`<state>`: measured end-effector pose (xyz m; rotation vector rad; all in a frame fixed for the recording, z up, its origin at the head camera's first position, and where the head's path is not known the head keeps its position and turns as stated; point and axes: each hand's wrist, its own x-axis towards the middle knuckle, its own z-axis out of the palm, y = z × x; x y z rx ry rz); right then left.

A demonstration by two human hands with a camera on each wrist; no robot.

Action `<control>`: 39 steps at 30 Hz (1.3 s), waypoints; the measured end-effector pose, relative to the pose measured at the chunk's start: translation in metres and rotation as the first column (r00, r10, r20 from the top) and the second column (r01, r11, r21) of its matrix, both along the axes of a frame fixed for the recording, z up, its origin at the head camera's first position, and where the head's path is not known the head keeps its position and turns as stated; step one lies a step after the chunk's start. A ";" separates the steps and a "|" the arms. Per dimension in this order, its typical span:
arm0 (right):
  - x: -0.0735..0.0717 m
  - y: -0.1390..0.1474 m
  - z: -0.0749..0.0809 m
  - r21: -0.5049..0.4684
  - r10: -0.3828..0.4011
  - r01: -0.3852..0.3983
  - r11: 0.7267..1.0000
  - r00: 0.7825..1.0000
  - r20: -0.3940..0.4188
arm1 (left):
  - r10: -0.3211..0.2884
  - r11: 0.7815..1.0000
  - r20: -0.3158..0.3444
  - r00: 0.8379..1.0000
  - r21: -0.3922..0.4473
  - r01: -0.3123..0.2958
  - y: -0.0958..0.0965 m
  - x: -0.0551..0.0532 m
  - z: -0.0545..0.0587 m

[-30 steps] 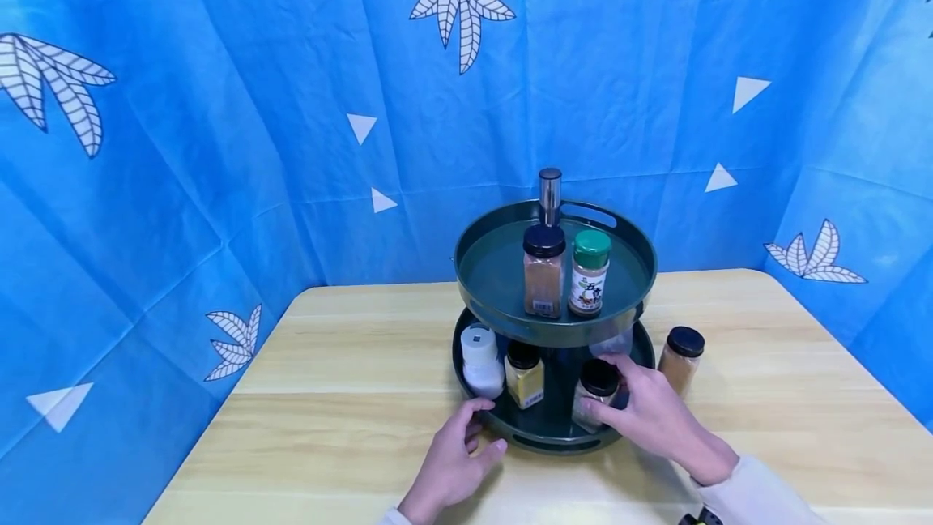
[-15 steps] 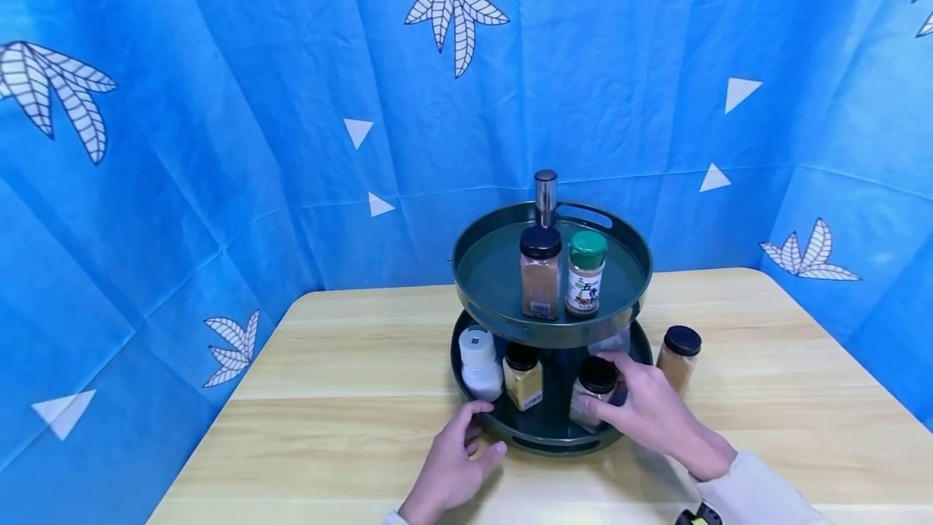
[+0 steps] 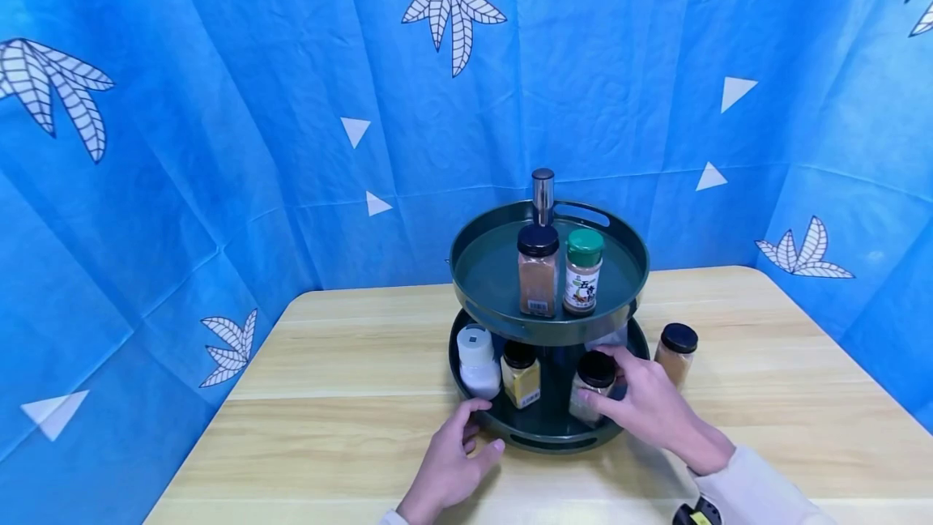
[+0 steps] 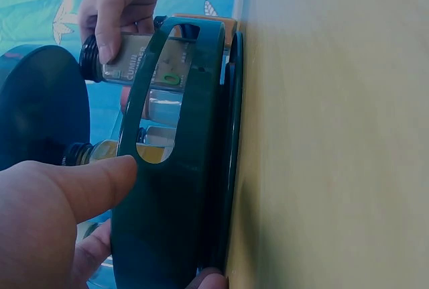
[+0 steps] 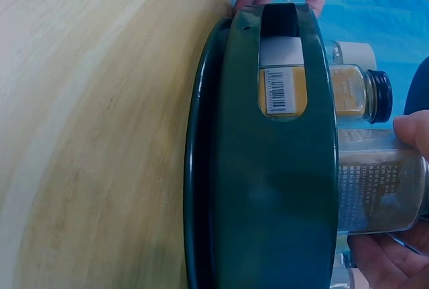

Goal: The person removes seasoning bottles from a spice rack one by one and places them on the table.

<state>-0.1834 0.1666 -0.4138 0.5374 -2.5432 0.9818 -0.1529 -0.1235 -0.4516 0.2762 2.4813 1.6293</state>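
My right hand (image 3: 652,403) grips a clear spice jar (image 5: 382,180) with a black lid and printed lettering. The jar stands within the lower tier of a dark green two-tier round tray (image 3: 545,442), slightly tilted in the head view. My left hand (image 3: 453,460) holds the lower tier's rim at the front left, its fingers bent over the edge. Beside that hand, inside the tier, stand a white-capped bottle (image 3: 478,367) and a yellow spice jar (image 3: 521,383) with a black lid. The upper tier (image 3: 481,274) partly covers the things at the back.
On the upper tier stand a black-lidded jar of brown spice (image 3: 538,278) and a green-capped shaker (image 3: 582,278), near a metal post (image 3: 543,194). Another brown spice jar (image 3: 675,359) stands on the wooden table (image 3: 342,411), right of the tray. A blue patterned cloth (image 3: 605,87) hangs behind.
The head view has shifted slightly, sliding everything a little left in the frame. Both hands keep their places on the tray's rim and the spice jar.
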 end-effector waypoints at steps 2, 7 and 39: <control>-0.001 0.000 0.001 -0.002 0.002 -0.002 1.000 1.000 0.004 | 0.001 1.000 -0.002 1.000 -0.003 -0.001 0.000 0.000 0.001; -0.001 0.001 0.002 -0.009 0.008 -0.008 1.000 1.000 0.010 | 0.006 1.000 0.004 1.000 -0.012 -0.006 0.000 0.000 0.001; -0.003 0.005 0.007 -0.028 0.014 -0.015 0.999 0.999 -0.033 | 0.009 1.000 0.017 1.000 -0.005 -0.009 0.000 0.001 -0.001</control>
